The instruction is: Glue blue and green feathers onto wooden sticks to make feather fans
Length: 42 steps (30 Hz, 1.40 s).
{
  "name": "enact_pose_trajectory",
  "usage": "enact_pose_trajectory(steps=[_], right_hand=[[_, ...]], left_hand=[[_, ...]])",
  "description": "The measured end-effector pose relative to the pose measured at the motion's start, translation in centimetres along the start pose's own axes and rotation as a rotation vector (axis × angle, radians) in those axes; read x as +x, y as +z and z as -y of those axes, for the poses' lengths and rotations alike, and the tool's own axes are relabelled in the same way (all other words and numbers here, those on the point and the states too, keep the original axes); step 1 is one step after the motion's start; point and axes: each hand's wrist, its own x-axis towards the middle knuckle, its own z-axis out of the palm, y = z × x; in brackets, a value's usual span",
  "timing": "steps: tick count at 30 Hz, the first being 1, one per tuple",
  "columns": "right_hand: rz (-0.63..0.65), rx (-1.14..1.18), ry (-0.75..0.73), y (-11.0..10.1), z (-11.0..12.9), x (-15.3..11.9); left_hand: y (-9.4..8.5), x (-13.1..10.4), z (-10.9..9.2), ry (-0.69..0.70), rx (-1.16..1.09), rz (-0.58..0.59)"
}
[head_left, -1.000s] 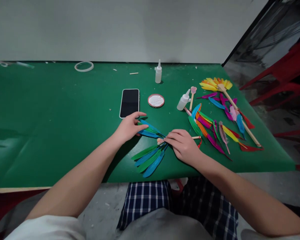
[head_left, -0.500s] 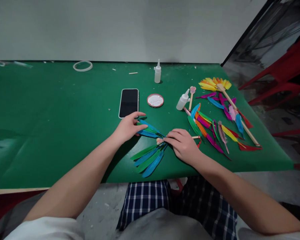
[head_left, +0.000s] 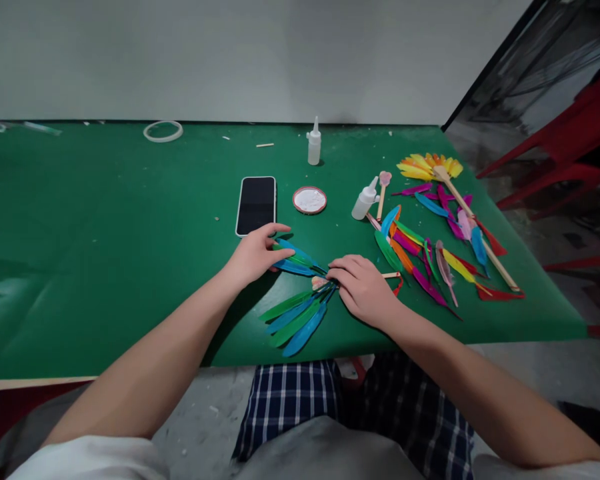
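Note:
Several blue and green feathers (head_left: 300, 256) are pinched between the thumb and fingers of my left hand (head_left: 253, 259), their quills running right. My right hand (head_left: 364, 292) bends its fingers over the quill ends, where they cross a wooden stick (head_left: 391, 275). A pinkish head (head_left: 320, 283) of that stick shows between two groups of feathers, and a red tassel (head_left: 398, 287) hangs at its other end. The second group of green and blue feathers (head_left: 295, 323) fans out toward the table's front edge. My right fingertips hide the joint itself.
Beyond my hands are a phone (head_left: 257, 205), a round dish of white paste (head_left: 309, 200) and two dropper bottles (head_left: 314, 143). To the right lie loose coloured feathers (head_left: 415, 257) and a yellow feather fan (head_left: 430, 168). A clear ring (head_left: 163, 131) rests near the wall.
My right fingertips have drawn back and curled slightly over the quills. My left hand keeps its pinch in almost the same place.

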Motion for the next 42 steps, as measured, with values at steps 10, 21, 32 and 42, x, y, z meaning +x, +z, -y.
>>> enact_pose_trajectory(steps=[10,21,32,42], right_hand=[[0.014,0.003,-0.013,0.19,-0.08,0.21],[-0.026,-0.008,-0.012,0.3,0.0,-0.06],[-0.026,-0.038,-0.038,0.32,0.1,-0.08],[-0.025,-0.056,-0.05,0.39,0.15,-0.09]], left_hand=[[0.04,0.0,0.02,0.004,-0.002,-0.007],[-0.02,0.06,0.19,0.012,-0.006,0.0],[0.03,0.04,0.15,0.015,0.005,-0.008],[-0.03,0.14,0.22,0.016,0.004,-0.002]])
